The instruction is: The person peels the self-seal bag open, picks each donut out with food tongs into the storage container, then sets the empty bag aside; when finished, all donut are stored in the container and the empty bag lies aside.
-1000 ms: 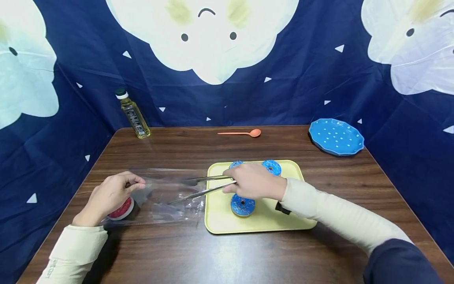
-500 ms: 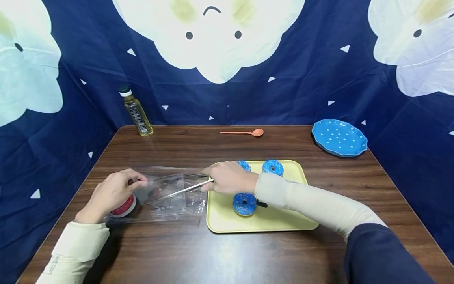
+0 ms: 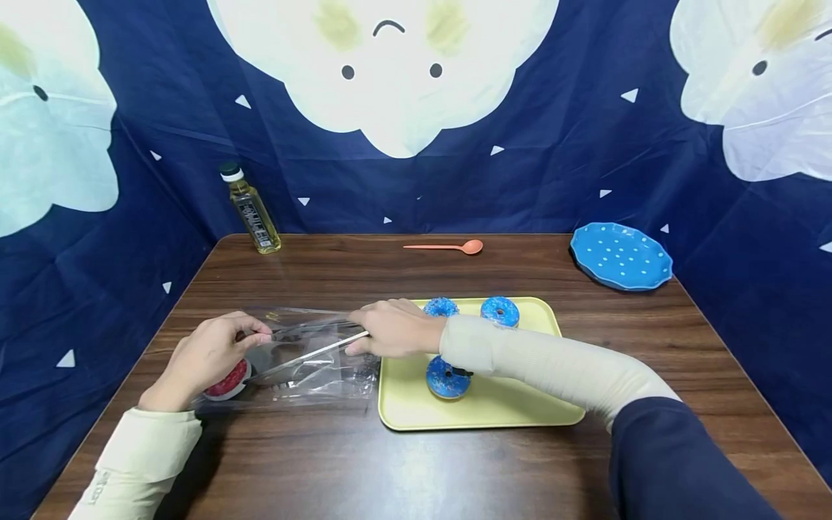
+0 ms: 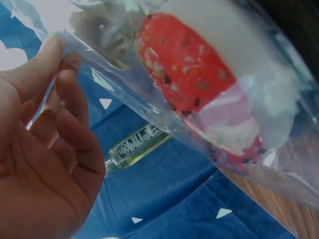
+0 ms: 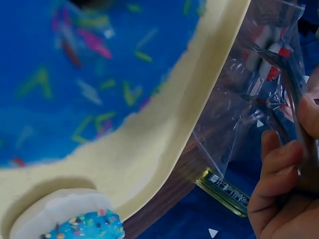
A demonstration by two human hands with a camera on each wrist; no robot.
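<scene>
At the left of the head view my left hand [image 3: 206,360] pinches the upper edge of a clear plastic bag [image 3: 354,386] between thumb and fingertip. A doughnut with red icing and sprinkles [image 3: 227,381] lies under that hand, partly hidden; in the left wrist view the red-iced doughnut [image 4: 187,62] shows through the plastic. My right hand [image 3: 399,328] grips metal tongs [image 3: 315,354], whose arms are spread and reach leftward into the bag. One tip ends close to the red-iced doughnut; whether it touches cannot be told.
Beneath my right forearm is a yellow tray [image 3: 416,415] with blue-iced doughnuts [image 3: 448,379]. A bottle of yellow oil [image 3: 255,217] stands at the back left. An orange spoon [image 3: 448,247] lies at the back edge, and a blue dotted plate [image 3: 620,256] sits back right.
The right hand has moved left, carrying the tongs deeper into the bag towards the red-iced doughnut. My left hand keeps its pinch on the bag and has barely moved.
</scene>
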